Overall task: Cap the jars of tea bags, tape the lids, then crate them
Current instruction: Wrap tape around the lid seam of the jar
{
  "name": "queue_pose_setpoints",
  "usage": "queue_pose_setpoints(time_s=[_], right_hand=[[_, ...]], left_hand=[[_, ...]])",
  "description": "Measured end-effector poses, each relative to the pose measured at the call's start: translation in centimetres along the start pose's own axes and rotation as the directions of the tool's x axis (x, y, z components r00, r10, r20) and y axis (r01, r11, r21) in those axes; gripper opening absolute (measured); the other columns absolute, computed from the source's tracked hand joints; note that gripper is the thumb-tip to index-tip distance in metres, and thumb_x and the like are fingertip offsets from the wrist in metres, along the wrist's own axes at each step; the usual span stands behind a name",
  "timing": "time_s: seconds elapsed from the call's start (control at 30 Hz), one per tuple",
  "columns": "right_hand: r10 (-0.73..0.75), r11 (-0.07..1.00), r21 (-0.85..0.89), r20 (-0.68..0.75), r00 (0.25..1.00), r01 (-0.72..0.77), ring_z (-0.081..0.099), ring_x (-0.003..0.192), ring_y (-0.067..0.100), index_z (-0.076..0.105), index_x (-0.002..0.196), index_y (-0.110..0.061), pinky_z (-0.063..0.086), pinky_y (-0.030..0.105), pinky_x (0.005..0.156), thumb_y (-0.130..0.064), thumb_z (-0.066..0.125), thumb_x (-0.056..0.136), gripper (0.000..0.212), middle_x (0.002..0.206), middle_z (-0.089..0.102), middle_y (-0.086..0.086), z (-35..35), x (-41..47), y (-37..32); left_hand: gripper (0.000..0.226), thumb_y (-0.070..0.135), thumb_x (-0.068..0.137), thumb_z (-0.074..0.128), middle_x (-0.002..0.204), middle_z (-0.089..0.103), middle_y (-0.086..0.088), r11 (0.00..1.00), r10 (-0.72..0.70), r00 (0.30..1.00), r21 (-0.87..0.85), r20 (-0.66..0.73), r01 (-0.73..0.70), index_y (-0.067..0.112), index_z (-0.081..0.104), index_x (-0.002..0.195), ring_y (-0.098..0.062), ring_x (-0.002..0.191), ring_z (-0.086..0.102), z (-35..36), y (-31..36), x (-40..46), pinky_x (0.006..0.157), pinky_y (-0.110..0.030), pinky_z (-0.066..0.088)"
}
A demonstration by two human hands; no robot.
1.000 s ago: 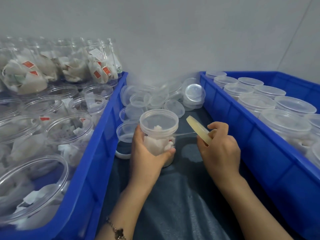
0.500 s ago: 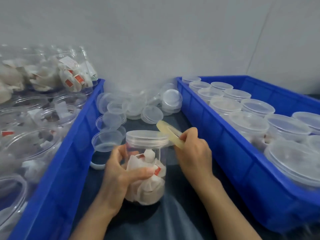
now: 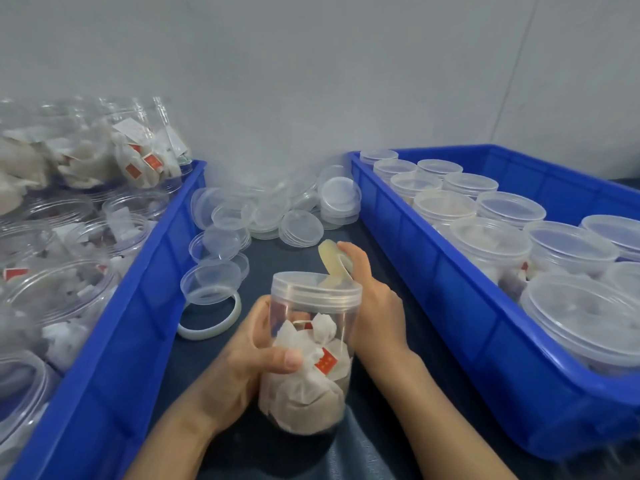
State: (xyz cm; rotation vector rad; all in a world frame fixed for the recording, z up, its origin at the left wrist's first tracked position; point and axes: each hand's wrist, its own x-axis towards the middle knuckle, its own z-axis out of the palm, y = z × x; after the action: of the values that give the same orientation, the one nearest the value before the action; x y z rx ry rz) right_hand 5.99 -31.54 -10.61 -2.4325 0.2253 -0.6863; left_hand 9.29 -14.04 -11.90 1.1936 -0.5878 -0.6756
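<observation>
The clear cylindrical plastic jar (image 3: pixel 306 362) of white tea bags stands at the centre of the dark table (image 3: pixel 374 455), at 6 o'clock in the view, between the two crates. A translucent round plastic lid (image 3: pixel 316 289) sits on its mouth. The tea bags fill the lower half of the jar, and one carries a red tag. The left hand (image 3: pixel 242 372) grips the jar wall from 9 o'clock, with the thumb pressed across the front. The right hand (image 3: pixel 375 306) is at 3 o'clock of the lid, just beside its rim, and pinches a yellowish ring-shaped roll of tape (image 3: pixel 334 261), which is tilted above the lid's far edge. Whether tape already touches the lid cannot be told. A white plastic ring (image 3: pixel 214 323) lies flat on the table at 10 o'clock of the jar, partly under an upturned clear lid. A pile of loose clear round lids (image 3: pixel 277 213) lies at 12 o'clock, against the grey wall (image 3: pixel 311 81). The blue plastic crate on the left (image 3: pixel 114 368), at 9 o'clock, holds open jars of tea bags. The blue plastic crate on the right (image 3: pixel 450 296), at 3 o'clock, holds capped jars standing in rows.
</observation>
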Motion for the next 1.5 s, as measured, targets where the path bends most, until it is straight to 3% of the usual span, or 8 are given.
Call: queue_pose_setpoints(time_s=[0.17, 0.27, 0.37, 0.53, 0.77, 1.03, 1.3, 1.5], right_hand=[[-0.008, 0.995, -0.104, -0.027, 1.000, 0.005, 0.062, 0.091, 0.028, 0.015, 0.142, -0.030, 0.033, 0.028, 0.063, -0.027, 0.062, 0.083, 0.075, 0.113, 0.064, -0.004, 0.1, 0.0, 0.2], [-0.028, 0.998, -0.062, 0.000, 1.000, 0.028, 0.060, 0.084, 0.032, 0.020, 0.102, -0.028, 0.038, 0.033, 0.061, -0.028, 0.062, 0.084, 0.046, 0.103, 0.063, 0.004, 0.1, -0.2, -0.1], [-0.040, 0.999, -0.034, 0.037, 0.999, 0.041, 0.057, 0.082, 0.031, 0.016, 0.093, -0.027, 0.045, 0.040, 0.063, -0.023, 0.060, 0.084, 0.045, 0.116, 0.059, 0.009, 0.2, -0.3, -0.1], [-0.044, 0.998, 0.045, 0.096, 0.994, 0.040, 0.055, 0.080, 0.022, 0.012, 0.093, -0.033, 0.046, 0.037, 0.066, -0.023, 0.061, 0.084, 0.051, 0.116, 0.056, 0.007, 0.2, -0.4, -0.3], [-0.052, 0.998, 0.047, 0.077, 0.996, 0.049, 0.054, 0.081, 0.020, 0.014, 0.093, -0.033, 0.045, 0.037, 0.067, -0.025, 0.060, 0.083, 0.048, 0.091, 0.053, -0.006, 0.3, -0.6, -0.1], [-0.121, 0.874, 0.483, 0.129, 0.984, 0.044, 0.060, 0.084, 0.011, 0.041, 0.112, -0.050, 0.049, 0.027, 0.077, -0.021, 0.069, 0.071, 0.057, 0.094, 0.064, -0.006, -0.2, -1.0, -0.5], [-0.361, 0.931, -0.045, -0.247, 0.900, 0.361, 0.064, 0.063, 0.019, 0.072, 0.099, -0.011, 0.054, 0.041, 0.056, -0.018, 0.073, 0.081, 0.020, 0.077, 0.068, -0.002, -0.5, -0.5, 0.5], [-0.591, 0.807, -0.404, -0.538, 0.601, 0.432, 0.060, 0.066, 0.018, 0.073, 0.097, -0.003, 0.045, 0.032, 0.055, -0.018, 0.066, 0.085, 0.020, 0.077, 0.071, 0.009, -0.8, -0.8, 1.5]], left_hand=[[0.081, 0.078, 0.044, 0.075, 0.114, 0.068, -0.008, 1.000, -0.003, 1.000, 0.009, -0.020, 0.003, 0.033, 0.069, 0.110, -0.021, 0.108, 0.065, 1.2, 0.0, 0.8, 0.081, -0.028, 0.054], [0.086, 0.085, 0.042, 0.069, 0.110, 0.071, -0.009, 1.000, 0.022, 0.975, 0.024, -0.221, -0.017, 0.026, 0.073, 0.105, -0.022, 0.104, 0.067, 1.4, 0.3, 1.1, 0.083, -0.031, 0.055], [0.089, 0.090, 0.045, 0.060, 0.117, 0.066, 0.005, 0.955, 0.255, 0.816, 0.267, -0.519, -0.128, 0.037, 0.059, 0.116, -0.013, 0.111, 0.061, 0.9, 0.4, 0.4, 0.095, -0.033, 0.049], [0.036, 0.061, 0.080, 0.049, 0.099, 0.069, 0.022, 0.763, 0.580, 0.576, 0.631, -0.576, -0.137, 0.044, 0.061, 0.110, 0.013, 0.093, 0.060, 2.1, 0.3, -0.4, 0.073, -0.003, 0.044], [0.132, 0.083, 0.028, 0.069, 0.127, 0.044, 0.029, 0.742, 0.359, 0.804, 0.668, -0.474, 0.062, 0.039, 0.027, 0.145, 0.009, 0.116, 0.047, 3.0, 0.9, -0.2, 0.092, -0.020, 0.045], [0.078, 0.052, 0.037, 0.075, 0.098, 0.071, 0.013, 0.929, 0.306, 0.755, 0.354, -0.581, -0.104, 0.025, 0.062, 0.108, 0.001, 0.086, 0.067, 0.4, 1.2, 0.0, 0.061, -0.012, 0.050], [0.089, 0.052, 0.038, 0.080, 0.110, 0.068, 0.011, 0.916, 0.339, 0.711, 0.390, -0.616, -0.099, 0.026, 0.059, 0.121, 0.000, 0.096, 0.065, -0.2, 0.6, -0.1, 0.073, -0.017, 0.053], [0.114, 0.043, 0.046, 0.085, 0.128, 0.058, -0.018, 0.500, 0.675, 0.446, 0.809, -0.588, 0.310, 0.007, 0.038, 0.143, -0.036, 0.106, 0.062, 1.1, 1.3, -0.5, 0.082, -0.047, 0.050]])
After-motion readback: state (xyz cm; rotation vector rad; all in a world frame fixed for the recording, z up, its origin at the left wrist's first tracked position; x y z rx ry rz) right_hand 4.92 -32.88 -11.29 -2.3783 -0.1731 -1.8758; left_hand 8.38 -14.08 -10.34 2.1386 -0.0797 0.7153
